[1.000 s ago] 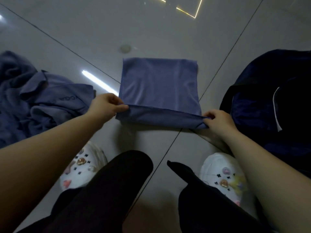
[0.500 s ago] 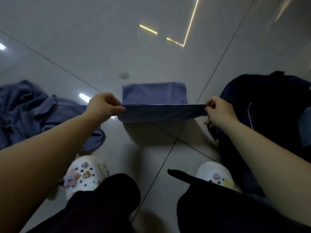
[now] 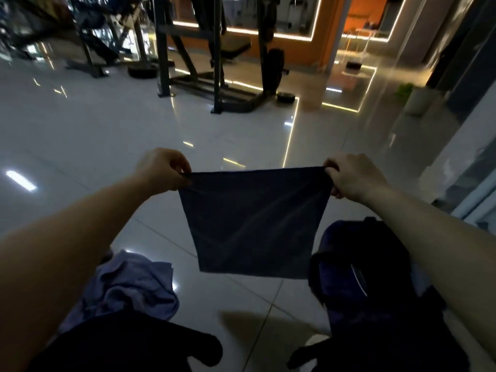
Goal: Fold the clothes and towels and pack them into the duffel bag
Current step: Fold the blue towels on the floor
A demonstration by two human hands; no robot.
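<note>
Head view takes in a glossy pale tiled floor [image 3: 80, 135] that mirrors strips of warm light, in a dim room with an orange wall at the back. Dark gym frames [image 3: 214, 63] stand on the far side, left of centre, and a small white planter [image 3: 418, 99] with green leaves sits far right beside a glass partition.

Down at the left, a crumpled heap of lilac-blue clothes [image 3: 131, 288] lies on the tiles, partly hidden by the person's left forearm and dark trouser leg. The left hand [image 3: 161, 170] pinches one top corner of a folded blue towel [image 3: 252, 224], fingers curled on the cloth; the right hand [image 3: 354, 177] pinches the other top corner the same way. The towel hangs flat between them, off the floor (its lower edge is in the air above the tiles), and it covers part of the floor behind. At the right, a dark navy duffel bag [image 3: 362, 277] sits on the floor, just beside the towel's lower right corner, crossed by the right forearm.
</note>
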